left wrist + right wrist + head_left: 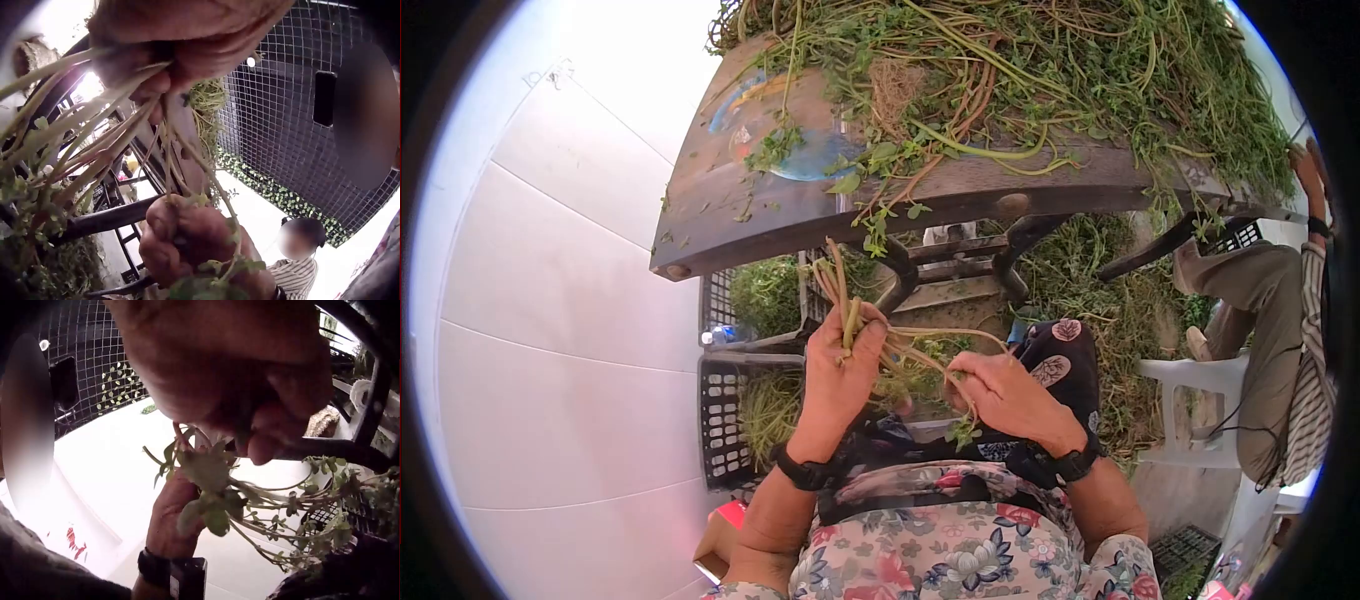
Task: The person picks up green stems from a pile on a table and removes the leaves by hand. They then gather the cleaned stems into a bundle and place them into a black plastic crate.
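My left hand grips a small bunch of long pale stems, whose ends stick up above the thumb; in the left wrist view the leafy parts of the bunch fan out from under that hand. To its right, my right hand pinches a thin stem running across from the bunch, with small green leaves hanging below the fingers. In the right wrist view, round leaves hide part of the left hand behind them.
A wooden table heaped with greens stands ahead. Black crates with plants are at the left below it. More plants lie on the floor. At the right are a white stool and a seated person.
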Demonstrator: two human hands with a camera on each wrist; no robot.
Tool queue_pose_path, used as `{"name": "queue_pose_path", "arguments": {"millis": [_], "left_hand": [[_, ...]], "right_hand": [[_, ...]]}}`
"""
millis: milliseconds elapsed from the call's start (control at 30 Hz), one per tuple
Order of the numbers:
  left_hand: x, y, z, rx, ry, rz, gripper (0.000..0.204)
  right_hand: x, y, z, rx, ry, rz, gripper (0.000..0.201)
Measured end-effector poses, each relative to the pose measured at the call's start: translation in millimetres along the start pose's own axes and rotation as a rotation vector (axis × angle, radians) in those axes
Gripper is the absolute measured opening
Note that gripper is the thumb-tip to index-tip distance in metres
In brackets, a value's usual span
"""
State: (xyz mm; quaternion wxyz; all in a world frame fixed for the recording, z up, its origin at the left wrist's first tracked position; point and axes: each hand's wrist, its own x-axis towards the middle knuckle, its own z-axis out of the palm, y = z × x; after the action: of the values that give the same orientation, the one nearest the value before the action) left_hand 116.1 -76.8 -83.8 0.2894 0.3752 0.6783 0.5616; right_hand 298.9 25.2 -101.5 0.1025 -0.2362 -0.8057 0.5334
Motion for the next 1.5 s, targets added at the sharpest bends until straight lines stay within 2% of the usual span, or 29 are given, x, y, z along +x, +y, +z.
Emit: {"name": "queue_pose_path", "arguments": {"millis": [33,133,167,233,267,300,333,467,567,667,767,867,967,1067,1167,1200,1300,1333,1433,1500], "left_hand": [[-2,2,1,0.026,0.006,-0.004,0.012],[-2,9,-4,-0.026,0.103,-0.018,0.013],[-1,11,-8,-0.066,0.145,-0.025,0.014],[4,11,-15,-0.080,0.127,0.038,0.019],[6,7,-17,-0.037,0.120,0.077,0.020],[7,5,-18,0.008,0.109,0.116,0.021],[6,9,-18,0.028,0.097,0.044,0.021],[8,3,-10,0.020,0.106,0.081,0.022],[8,3,-10,0.050,0.096,0.076,0.022],[9,6,-11,0.016,0.122,0.064,0.021],[10,6,-19,-0.060,0.172,0.051,0.021],[12,0,-26,-0.104,0.195,0.067,0.024],[10,4,-23,-0.081,0.187,0.049,0.024],[5,9,-17,-0.045,0.221,0.045,0.023],[-5,10,-6,-0.161,0.176,0.015,0.020],[-6,9,-4,-0.133,0.160,0.053,0.018],[-5,23,-13,-0.191,0.273,0.020,0.017],[-2,28,-20,-0.197,0.284,0.000,0.019],[2,27,-31,-0.292,0.240,-0.065,0.022],[3,24,-33,-0.359,0.226,-0.099,0.022]], "right_hand": [[1,1,1,-0.040,0.027,0.026,0.021],[8,29,5,-0.103,0.269,-0.058,0.019],[8,36,1,0.211,0.301,0.094,0.018],[6,47,-12,0.838,0.340,0.397,0.016],[1,49,-16,0.983,0.232,0.336,0.016],[0,43,-15,0.985,0.206,0.331,0.016],[-1,35,-14,0.987,0.186,0.326,0.017],[-7,7,-15,0.763,-0.017,0.239,0.021],[0,3,0,0.457,0.001,-0.093,0.023],[2,4,1,0.381,-0.072,-0.032,0.022],[-3,0,-5,0.347,-0.131,0.104,0.022],[-11,1,-4,0.328,-0.095,0.111,0.020],[-11,3,2,0.153,-0.005,-0.002,0.019],[-2,23,13,-0.033,0.293,-0.060,0.020],[10,33,11,0.182,0.508,0.132,0.020],[14,37,11,0.187,0.556,0.126,0.019],[18,76,-2,0.583,0.647,0.264,0.016],[12,86,-18,0.774,0.528,0.397,0.013],[0,88,-30,1.175,0.486,0.417,0.013],[1,81,-26,1.223,0.399,0.392,0.013]]}}
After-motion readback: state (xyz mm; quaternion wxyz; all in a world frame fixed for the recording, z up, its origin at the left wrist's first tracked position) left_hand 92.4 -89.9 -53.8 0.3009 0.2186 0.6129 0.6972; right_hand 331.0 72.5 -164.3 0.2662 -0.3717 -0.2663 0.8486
